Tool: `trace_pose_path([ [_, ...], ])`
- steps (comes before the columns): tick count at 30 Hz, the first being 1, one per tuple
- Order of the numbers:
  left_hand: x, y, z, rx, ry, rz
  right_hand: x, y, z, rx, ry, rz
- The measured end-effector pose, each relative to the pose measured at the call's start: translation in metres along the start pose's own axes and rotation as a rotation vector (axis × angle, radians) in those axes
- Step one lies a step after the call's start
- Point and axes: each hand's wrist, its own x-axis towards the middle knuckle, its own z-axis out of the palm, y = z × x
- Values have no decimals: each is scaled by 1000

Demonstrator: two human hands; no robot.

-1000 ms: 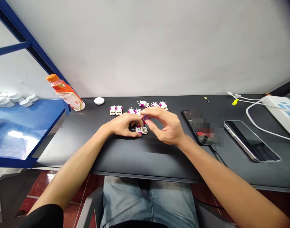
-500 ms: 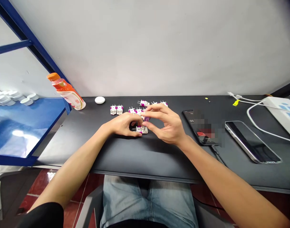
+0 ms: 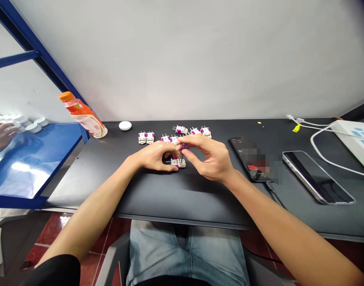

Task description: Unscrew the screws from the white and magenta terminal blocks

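Observation:
My left hand (image 3: 156, 155) rests on the dark table and grips a small white-and-purple component with metal prongs (image 3: 178, 163) between thumb and fingers. The component lies flat, its prongs pointing left toward my palm. Above it, my right hand (image 3: 212, 157) pinches the purple handle of a small screwdriver (image 3: 185, 146). Its thin shaft points down and its tip meets the component; the exact contact spot is too small to tell. Just beyond my hands lie several like components (image 3: 174, 140), partly covered by my right fingers. Two more components (image 3: 146, 138) sit side by side to the left.
A white round disc (image 3: 125, 126) and an orange-capped bottle (image 3: 83, 115) stand at the back left. On the right are a black phone (image 3: 238, 153), another phone (image 3: 317, 176), white cables (image 3: 314, 145) and a white box (image 3: 355, 139). Another person's hand (image 3: 1, 137) is at far left.
My right fingers have shifted slightly, and the screwdriver's handle and shaft now show more clearly. The left hand stays put. Another person's hand has appeared at the far left, near the white discs.

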Motion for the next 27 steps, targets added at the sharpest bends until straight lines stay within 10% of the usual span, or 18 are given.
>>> trace_pose_path([
  [27,0,-1,1,15,8,2,1,0,0,11,-4,5],
])
